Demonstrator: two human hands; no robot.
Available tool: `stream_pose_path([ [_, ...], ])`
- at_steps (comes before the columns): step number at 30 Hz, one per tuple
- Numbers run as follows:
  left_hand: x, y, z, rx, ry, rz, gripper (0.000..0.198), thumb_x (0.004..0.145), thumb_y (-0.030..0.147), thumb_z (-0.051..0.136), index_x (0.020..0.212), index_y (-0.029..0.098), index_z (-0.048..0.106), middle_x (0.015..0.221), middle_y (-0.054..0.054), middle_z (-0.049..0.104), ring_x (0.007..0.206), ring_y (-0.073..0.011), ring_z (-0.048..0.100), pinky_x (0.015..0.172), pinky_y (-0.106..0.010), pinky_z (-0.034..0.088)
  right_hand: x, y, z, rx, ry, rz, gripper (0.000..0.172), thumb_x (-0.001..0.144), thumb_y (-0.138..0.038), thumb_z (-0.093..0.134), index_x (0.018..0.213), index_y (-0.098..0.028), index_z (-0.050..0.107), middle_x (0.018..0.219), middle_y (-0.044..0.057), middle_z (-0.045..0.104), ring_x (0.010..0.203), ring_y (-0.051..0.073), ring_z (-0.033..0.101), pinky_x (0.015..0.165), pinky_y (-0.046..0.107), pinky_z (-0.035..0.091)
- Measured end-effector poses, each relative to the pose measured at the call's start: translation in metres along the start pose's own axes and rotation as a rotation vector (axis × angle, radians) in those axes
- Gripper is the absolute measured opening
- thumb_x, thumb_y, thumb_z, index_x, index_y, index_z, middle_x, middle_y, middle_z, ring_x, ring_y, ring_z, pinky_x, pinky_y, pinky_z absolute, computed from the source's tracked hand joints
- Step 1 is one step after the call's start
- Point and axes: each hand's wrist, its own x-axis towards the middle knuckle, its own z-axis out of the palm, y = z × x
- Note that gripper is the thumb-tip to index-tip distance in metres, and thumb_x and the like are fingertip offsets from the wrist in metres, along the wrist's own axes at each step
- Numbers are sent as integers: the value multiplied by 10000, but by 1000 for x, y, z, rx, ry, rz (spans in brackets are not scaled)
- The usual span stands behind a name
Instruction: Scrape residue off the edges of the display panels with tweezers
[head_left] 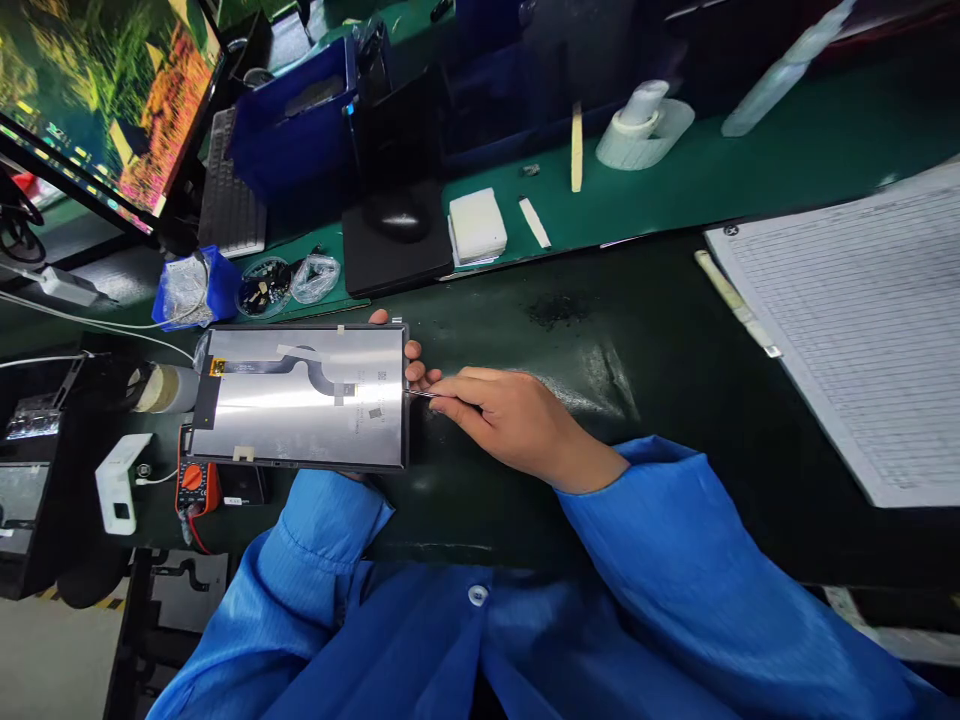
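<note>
Cradling the display panel (pixel 300 415) from beneath, the left hand (pixel 414 368) is hooking its fingers around the right edge, probably steadying it; how the hidden palm is meeting it, I cannot tell. Just beside those fingers, the right hand (pixel 517 420) is pinching a thin metal tool (pixel 421 393) at the panel's edge, likely for fine control. The panel is facing silvery side up, leaving its ribbon cable (pixel 255 367) exposed. An orange multimeter (pixel 193 478) is sitting by the panel's lower left corner.
</note>
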Motion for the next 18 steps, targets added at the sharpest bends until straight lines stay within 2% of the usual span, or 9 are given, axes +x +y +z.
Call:
stream_pose_path([
  [6,1,1,-1,26,8,-14,667,930,659,253,1528,364,256,911,-70,540,667,-175,499,809,-434,493,1,-4,-1,95,5,75,220,912,-293,607,1108,-273,704,861,-9,760,754,173,696,631,266,483],
  [9,2,0,-1,12,25,-7,656,940,651,235,1536,378,239,892,-59,532,658,-169,496,836,-454,493,1,-2,0,59,5,30,177,932,-276,582,1044,-246,716,911,12,760,815,182,699,679,275,488],
  [11,1,0,0,-3,20,-8,659,944,648,214,1544,376,221,886,-58,533,661,-169,505,866,-483,490,0,0,0,31,8,2,214,964,-279,535,1056,-228,722,968,36,756,875,195,698,718,289,494],
  [14,0,0,1,-20,-9,-2,681,939,659,210,1552,362,208,882,-60,538,665,-172,522,876,-497,494,0,0,0,20,6,5,248,983,-278,501,1064,-227,730,952,39,754,856,194,698,707,295,493],
  [18,1,2,-1,14,-9,-21,681,926,670,278,1537,370,255,894,-64,548,665,-173,531,853,-481,508,0,-3,0,81,6,53,210,927,-276,600,1108,-266,706,878,-4,761,773,173,700,652,268,481],
])
